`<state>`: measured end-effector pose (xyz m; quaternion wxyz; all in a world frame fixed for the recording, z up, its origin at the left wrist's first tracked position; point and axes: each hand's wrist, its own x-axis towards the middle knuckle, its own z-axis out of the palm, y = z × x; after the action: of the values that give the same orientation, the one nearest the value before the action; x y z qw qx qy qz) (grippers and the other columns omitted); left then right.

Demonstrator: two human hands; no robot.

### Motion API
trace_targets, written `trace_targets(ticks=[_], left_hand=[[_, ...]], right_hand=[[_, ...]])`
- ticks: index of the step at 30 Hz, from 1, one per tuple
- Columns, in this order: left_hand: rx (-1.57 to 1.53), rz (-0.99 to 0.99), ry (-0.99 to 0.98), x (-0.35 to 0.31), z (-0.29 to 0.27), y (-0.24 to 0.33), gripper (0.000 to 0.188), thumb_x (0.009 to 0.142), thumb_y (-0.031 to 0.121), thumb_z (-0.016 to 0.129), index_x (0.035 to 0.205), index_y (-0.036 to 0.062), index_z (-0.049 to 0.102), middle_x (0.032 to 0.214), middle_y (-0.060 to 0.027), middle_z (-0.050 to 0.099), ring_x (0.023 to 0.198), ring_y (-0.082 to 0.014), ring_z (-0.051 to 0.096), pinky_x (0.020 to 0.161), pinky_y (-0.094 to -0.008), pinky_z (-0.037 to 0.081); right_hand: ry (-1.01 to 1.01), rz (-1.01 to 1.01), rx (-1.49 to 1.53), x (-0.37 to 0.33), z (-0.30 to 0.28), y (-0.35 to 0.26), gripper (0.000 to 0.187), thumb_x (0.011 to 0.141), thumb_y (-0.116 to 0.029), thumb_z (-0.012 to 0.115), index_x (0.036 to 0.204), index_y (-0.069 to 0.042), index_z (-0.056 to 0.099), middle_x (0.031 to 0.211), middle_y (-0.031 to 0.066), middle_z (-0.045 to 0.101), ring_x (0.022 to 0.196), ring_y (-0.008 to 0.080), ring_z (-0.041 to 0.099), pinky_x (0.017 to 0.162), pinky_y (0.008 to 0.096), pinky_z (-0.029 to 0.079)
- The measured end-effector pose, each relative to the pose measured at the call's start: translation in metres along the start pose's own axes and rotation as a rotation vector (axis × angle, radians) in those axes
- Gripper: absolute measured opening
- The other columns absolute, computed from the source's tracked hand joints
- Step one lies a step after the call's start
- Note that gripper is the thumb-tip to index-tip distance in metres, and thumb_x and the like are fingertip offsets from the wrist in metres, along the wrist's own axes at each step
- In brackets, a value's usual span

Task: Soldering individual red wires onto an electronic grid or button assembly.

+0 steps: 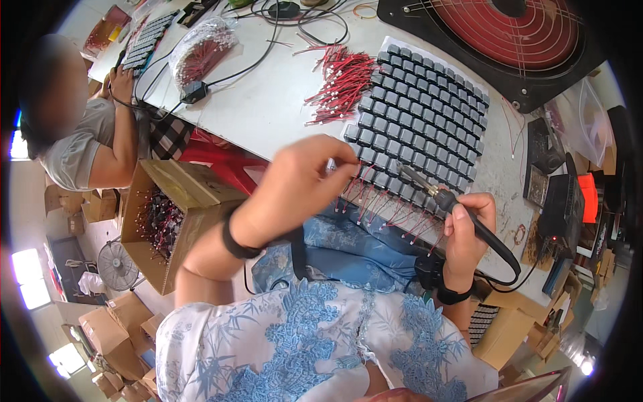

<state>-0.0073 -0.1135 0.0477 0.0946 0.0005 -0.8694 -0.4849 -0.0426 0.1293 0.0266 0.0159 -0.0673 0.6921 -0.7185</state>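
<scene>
My right hand is closed round the dark handle of a soldering iron, whose metal tip points up and left over a grid of small grey-topped black modules. At the near left corner of the grid, my left hand pinches what looks like a thin wire; a small white end shows by the fingers, the rest being hidden. Thin red and dark wires with white connectors hang from the near row of modules. Beside the grid's far left lies a pile of red wires with white connectors.
A black-framed fan with a red grille lies at the far right. On the right stands a soldering station with a cable. A bag of wires lies far left, above an open carton. A co-worker sits left.
</scene>
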Motion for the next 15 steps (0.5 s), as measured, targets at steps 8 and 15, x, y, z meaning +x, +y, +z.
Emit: trace_targets(ticks=[8,15], left_hand=[[0.227,0.204,0.218,-0.006,0.053,0.0,0.012,0.068,0.002,0.066,0.078,0.0038,0.06,0.077,-0.0066,0.058,0.076,-0.0258,0.052,0.069,-0.0346,0.041],[0.297,0.193,0.277,-0.007,0.058,-0.004,0.014,0.064,0.003,0.067,0.075,0.0062,0.059,0.084,-0.0041,0.057,0.089,-0.0261,0.046,0.079,-0.0348,0.037]], right_hand=[[-0.009,-0.044,-0.021,-0.004,-0.006,0.001,0.01,0.079,-0.005,0.051,0.087,-0.001,0.046,0.069,0.0024,0.046,0.053,0.0047,0.042,0.048,0.0161,0.034],[-0.055,-0.013,0.017,-0.006,-0.007,0.007,0.012,0.077,0.0,0.054,0.087,0.001,0.047,0.083,0.0081,0.051,0.09,0.0212,0.058,0.085,0.0334,0.044]])
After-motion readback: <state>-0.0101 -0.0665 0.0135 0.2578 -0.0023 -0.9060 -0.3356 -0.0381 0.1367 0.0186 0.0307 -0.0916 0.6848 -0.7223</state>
